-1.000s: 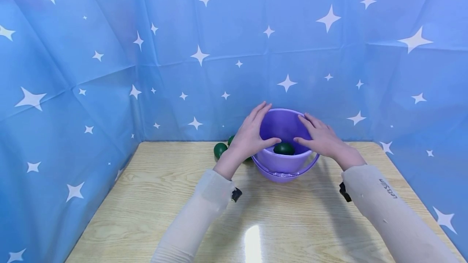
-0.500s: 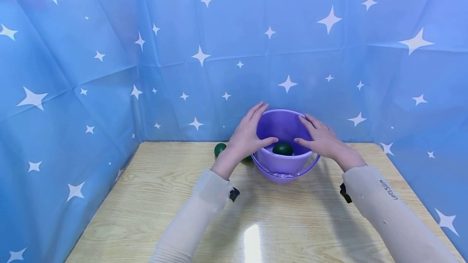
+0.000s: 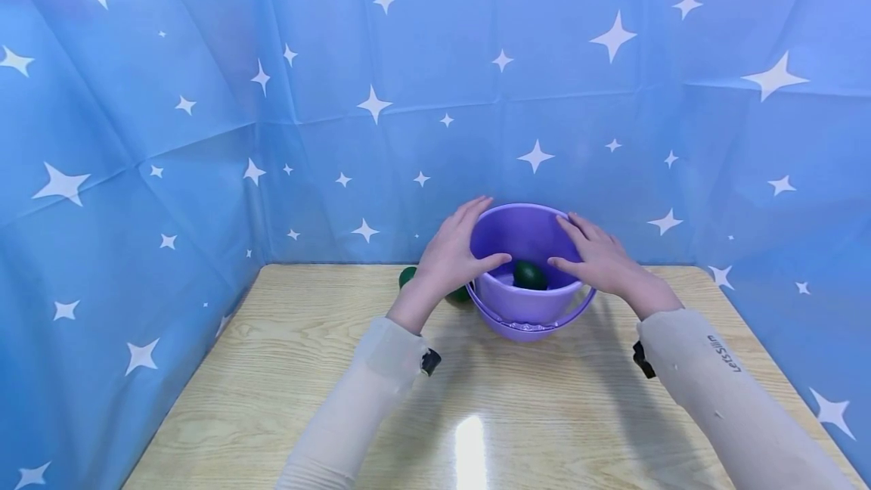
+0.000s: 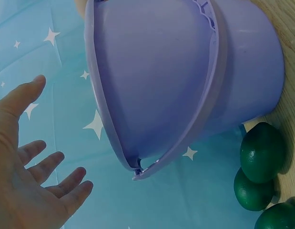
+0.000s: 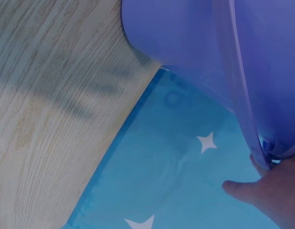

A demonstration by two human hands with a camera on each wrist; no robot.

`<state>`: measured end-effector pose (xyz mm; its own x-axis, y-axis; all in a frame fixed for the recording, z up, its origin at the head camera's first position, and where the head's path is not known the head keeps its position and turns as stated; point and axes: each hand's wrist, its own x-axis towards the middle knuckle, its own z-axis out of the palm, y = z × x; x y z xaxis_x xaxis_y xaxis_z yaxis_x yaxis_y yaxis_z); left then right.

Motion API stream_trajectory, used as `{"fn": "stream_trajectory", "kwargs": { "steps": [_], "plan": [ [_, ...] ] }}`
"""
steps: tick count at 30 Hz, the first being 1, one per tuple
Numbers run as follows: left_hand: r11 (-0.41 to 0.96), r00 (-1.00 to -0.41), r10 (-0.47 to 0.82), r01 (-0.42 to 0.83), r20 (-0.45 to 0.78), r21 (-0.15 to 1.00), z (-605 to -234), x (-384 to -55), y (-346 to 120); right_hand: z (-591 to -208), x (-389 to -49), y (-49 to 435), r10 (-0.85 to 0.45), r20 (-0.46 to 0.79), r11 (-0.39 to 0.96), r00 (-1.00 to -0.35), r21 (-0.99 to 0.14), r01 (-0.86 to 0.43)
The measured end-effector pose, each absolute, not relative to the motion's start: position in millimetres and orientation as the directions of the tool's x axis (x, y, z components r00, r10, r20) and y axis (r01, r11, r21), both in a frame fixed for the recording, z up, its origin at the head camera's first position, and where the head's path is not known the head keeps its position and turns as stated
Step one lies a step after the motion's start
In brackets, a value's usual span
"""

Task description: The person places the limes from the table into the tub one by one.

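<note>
A purple bucket (image 3: pixel 520 305) stands near the back of the table, its handle hanging down the front. One smooth dark green avocado (image 3: pixel 529 275) lies inside. My left hand (image 3: pixel 449 252) is at the bucket's left side, fingers spread and nothing held. The left wrist view shows that hand (image 4: pixel 40 186) apart from the rim. At the right side, my right hand (image 3: pixel 602 259) has its fingers spread over the rim, thumb extended over the opening. In the right wrist view, the right hand (image 5: pixel 276 193) overlaps the handle joint. Further avocados (image 4: pixel 264 152) lie left of the bucket.
A blue curtain with white stars (image 3: pixel 435 59) surrounds the back and sides of the wooden table (image 3: pixel 531 414). One avocado (image 3: pixel 407 276) on the table is partly hidden behind the left hand.
My left hand has drawn back leftward from over the bucket opening, covering more of the avocados outside. The avocado inside has turned slightly. My right hand has stayed in place.
</note>
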<state>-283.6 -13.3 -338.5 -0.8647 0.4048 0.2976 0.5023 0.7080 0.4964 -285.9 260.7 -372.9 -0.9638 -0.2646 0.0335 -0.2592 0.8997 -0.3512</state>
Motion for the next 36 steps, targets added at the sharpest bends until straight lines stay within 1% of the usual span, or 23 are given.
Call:
{"fn": "stream_trajectory", "kwargs": {
  "steps": [36],
  "plan": [
    [0.737, -0.896, 0.336, 0.442, 0.289, 0.512, -349, -292, -49, -372, -287, 261, -0.27, 0.022, 0.901, -0.963, -0.347, -0.26]
  ]
}}
